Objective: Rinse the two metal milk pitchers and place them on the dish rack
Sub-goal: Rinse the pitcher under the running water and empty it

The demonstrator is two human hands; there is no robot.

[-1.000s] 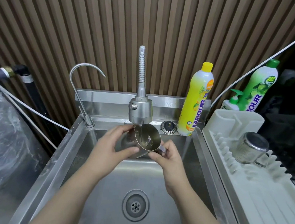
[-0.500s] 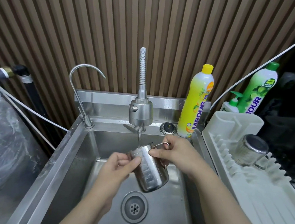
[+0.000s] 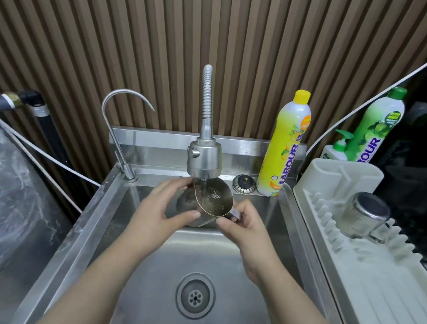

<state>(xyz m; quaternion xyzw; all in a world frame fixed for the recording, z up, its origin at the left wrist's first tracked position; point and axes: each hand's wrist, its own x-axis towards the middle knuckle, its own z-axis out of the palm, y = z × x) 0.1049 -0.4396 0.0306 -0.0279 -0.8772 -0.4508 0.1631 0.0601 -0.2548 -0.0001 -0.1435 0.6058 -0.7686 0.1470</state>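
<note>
A metal milk pitcher (image 3: 213, 201) is held mouth-up under the spray faucet (image 3: 204, 161), and water runs into it. My left hand (image 3: 164, 209) grips its body from the left. My right hand (image 3: 246, 228) holds its handle on the right side. The second metal pitcher (image 3: 363, 218) lies upside down on the white dish rack (image 3: 376, 282) at the right, its base facing up.
The steel sink (image 3: 168, 273) has a drain (image 3: 195, 296) below my hands. A thin curved tap (image 3: 124, 119) stands at the back left. A yellow soap bottle (image 3: 286, 147) and green bottles (image 3: 373, 133) stand behind. Plastic wrap (image 3: 5, 196) covers the left counter.
The pitcher was tipped over lower in the sink half a second ago; now it is raised back under the faucet, mouth up, with water flowing in. My right hand moved from above to the handle's right.
</note>
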